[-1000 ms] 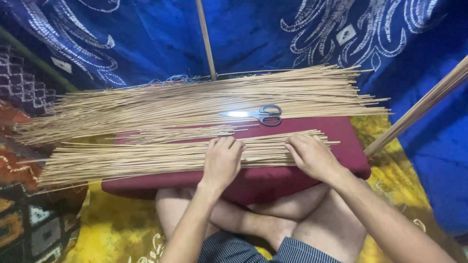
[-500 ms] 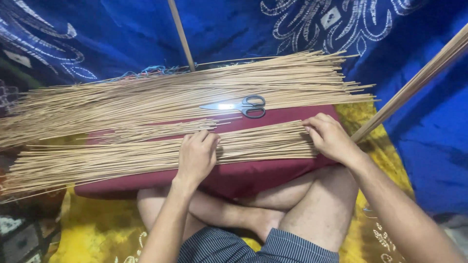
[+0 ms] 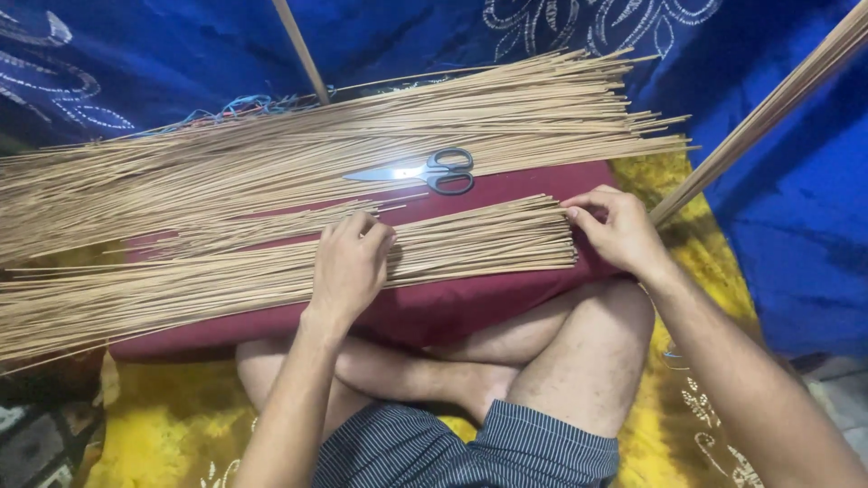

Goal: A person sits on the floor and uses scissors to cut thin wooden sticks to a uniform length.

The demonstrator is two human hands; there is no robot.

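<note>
A flat bundle of thin tan sticks (image 3: 479, 239) lies across a dark red cushion (image 3: 425, 312) on my crossed legs. My left hand (image 3: 351, 264) rests palm down on the middle of this bundle, fingers curled over it. My right hand (image 3: 617, 228) presses its fingertips against the bundle's right ends, which lie flush. Behind it a much larger pile of the same sticks (image 3: 362, 149) spreads across the cushion's far side. Black-handled scissors (image 3: 425, 172), blades closed, lie on the cushion between the two piles.
Blue patterned cloth (image 3: 768, 226) hangs behind and to the right. A yellow patterned mat (image 3: 154, 425) covers the floor under me. One thick bundle of sticks (image 3: 768, 108) leans in from the upper right, and a single stick (image 3: 298, 50) stands at the back.
My right hand slid from on top of the near bundle to its right end, squaring the tips. My left hand stayed on the bundle. The view shifted right.
</note>
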